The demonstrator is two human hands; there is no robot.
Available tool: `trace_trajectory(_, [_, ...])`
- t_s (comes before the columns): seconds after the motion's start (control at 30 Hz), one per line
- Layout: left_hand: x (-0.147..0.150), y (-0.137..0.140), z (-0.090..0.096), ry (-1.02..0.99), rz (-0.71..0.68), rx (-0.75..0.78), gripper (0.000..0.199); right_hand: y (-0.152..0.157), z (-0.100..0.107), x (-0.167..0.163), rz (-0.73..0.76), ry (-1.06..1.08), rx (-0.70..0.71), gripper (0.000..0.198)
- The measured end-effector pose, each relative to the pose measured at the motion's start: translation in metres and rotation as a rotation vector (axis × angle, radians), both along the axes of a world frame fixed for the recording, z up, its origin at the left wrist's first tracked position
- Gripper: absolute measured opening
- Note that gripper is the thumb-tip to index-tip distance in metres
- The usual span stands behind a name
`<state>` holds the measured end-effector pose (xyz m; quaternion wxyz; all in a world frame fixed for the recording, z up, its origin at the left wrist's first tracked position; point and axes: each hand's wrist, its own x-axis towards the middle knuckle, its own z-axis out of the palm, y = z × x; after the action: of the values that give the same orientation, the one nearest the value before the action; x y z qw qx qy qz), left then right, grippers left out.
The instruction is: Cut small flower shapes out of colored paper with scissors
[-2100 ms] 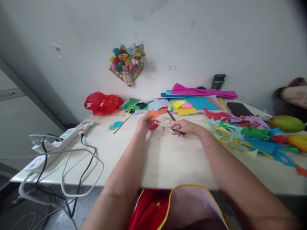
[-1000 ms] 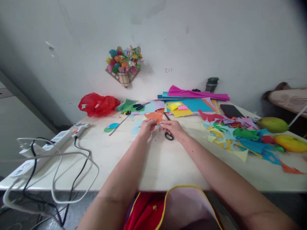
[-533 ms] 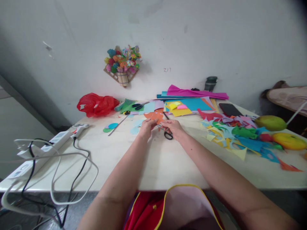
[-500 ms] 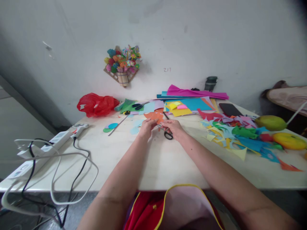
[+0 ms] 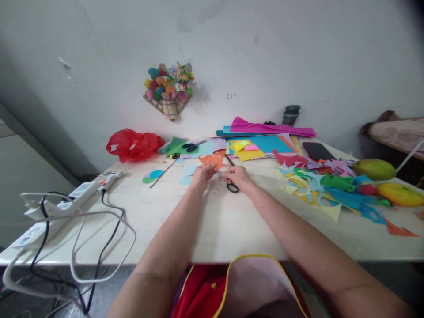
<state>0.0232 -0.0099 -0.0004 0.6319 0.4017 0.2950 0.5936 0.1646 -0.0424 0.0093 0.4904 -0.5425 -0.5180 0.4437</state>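
At the middle of the table, my left hand (image 5: 202,177) is closed at the near edge of a piece of orange paper (image 5: 212,160), pinching it. The paper has a jagged, cut edge. My right hand (image 5: 241,178) is closed around scissors; one black finger loop (image 5: 232,188) hangs below the fingers. The scissors' blades point left toward the fingers of my left hand and are partly hidden. Small orange bits lie on the table under the hands. A light blue paper circle (image 5: 186,179) lies just left of my left hand.
Paper scraps (image 5: 311,185), a phone (image 5: 318,151) and mango-like fruit (image 5: 399,194) lie at right. Coloured sheets (image 5: 265,143) and a second pair of scissors (image 5: 192,146) are at the back. A red plastic bag (image 5: 134,145) and a power strip (image 5: 56,214) with cables are at left.
The orange paper has turned and shifted slightly between my fingers. My right hand with the scissors has moved only a little; both arms stay in nearly the same place.
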Motion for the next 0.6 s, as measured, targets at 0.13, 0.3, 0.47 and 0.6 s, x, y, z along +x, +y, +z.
trace_trajectory(0.13, [-0.001,0.001,-0.001,0.026,0.005,0.000,0.020,0.000,0.004,0.001,0.005,-0.008,-0.023,0.015])
trace_trajectory(0.3, [-0.002,-0.002,0.002,0.096,-0.029,0.013,0.017,0.002,0.008,0.011,0.035,0.152,-0.035,0.011])
trace_trajectory(0.47, [-0.003,-0.004,0.002,0.221,-0.113,0.071,0.016,0.003,0.008,0.018,0.099,0.216,0.044,0.025])
trace_trajectory(0.6, [-0.005,-0.003,-0.001,0.340,-0.184,0.116,0.010,0.002,0.007,0.018,0.114,0.160,0.068,0.020])
